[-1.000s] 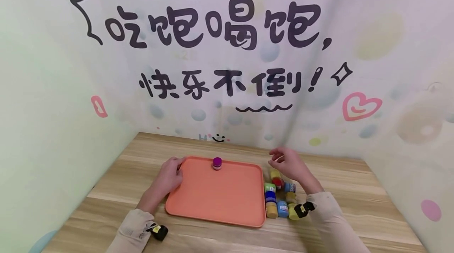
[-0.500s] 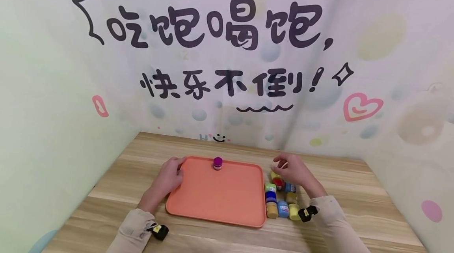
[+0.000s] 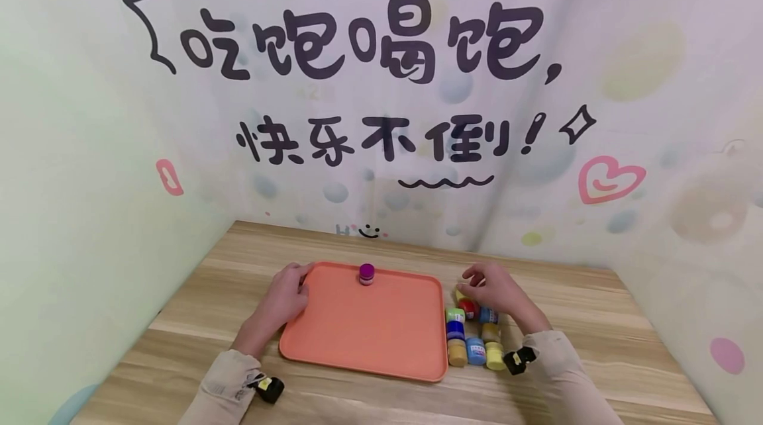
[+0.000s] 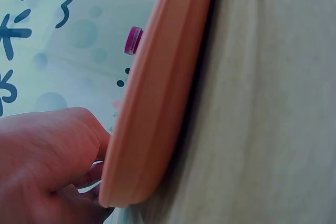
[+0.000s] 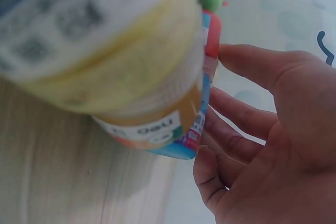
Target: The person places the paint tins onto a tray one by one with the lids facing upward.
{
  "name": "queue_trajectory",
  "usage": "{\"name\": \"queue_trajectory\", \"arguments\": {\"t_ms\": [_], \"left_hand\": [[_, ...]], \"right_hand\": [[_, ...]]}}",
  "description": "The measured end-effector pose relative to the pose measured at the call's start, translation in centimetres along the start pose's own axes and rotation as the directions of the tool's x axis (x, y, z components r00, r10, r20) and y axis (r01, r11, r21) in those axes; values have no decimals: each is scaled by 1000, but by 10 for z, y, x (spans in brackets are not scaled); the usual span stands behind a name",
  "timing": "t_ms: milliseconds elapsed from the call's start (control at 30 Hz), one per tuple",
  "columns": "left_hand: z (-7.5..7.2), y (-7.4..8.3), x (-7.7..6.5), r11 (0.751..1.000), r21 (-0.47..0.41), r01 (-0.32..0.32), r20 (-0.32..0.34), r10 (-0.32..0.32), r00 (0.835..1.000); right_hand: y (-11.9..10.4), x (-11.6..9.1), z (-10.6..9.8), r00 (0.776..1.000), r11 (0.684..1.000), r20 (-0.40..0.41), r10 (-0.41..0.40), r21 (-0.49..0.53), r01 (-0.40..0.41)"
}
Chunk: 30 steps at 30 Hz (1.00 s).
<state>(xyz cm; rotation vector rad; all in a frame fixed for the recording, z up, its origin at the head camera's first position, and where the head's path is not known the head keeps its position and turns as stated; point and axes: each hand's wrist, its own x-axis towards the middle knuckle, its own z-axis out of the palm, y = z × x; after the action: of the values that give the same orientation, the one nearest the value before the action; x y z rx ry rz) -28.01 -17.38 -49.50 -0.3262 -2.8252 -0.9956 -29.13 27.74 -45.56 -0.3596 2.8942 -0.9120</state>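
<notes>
An orange tray [image 3: 363, 326] lies on the table with a purple-lidded paint jar [image 3: 366, 274] upright near its far rim. At the tray's far left corner my left hand [image 3: 286, 292] grips the rim; the left wrist view shows its fingers [image 4: 94, 142] at the corner. Just right of the tray, my right hand [image 3: 491, 286] is over the back of a jar group, thumb and fingers spread apart. It is nearest to a yellow paint jar [image 3: 460, 294], which it partly covers. A red-lidded jar [image 3: 467, 308] stands in front; in the right wrist view it hides some fingertips.
More paint jars stand close along the tray's right side: a green one [image 3: 456, 314], a dark blue one [image 3: 456, 330], an ochre one [image 3: 457, 352], a light blue one [image 3: 475, 350] and another yellow one [image 3: 494, 355]. A printed wall [image 3: 369, 200] rises behind the wooden table [image 3: 197, 319].
My right hand has come down and slightly right, closer over the yellow jar at the back. The left hand stays at the tray corner, and the jars have not visibly moved.
</notes>
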Motion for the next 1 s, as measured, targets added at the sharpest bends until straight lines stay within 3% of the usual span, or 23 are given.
{"name": "queue_trajectory", "arguments": {"t_ms": [1000], "left_hand": [[-1,1,-2,1000,-3,-5,-2,5,1000]], "right_hand": [[-2,-3,4,998,998,26,65,-4,-65]]}}
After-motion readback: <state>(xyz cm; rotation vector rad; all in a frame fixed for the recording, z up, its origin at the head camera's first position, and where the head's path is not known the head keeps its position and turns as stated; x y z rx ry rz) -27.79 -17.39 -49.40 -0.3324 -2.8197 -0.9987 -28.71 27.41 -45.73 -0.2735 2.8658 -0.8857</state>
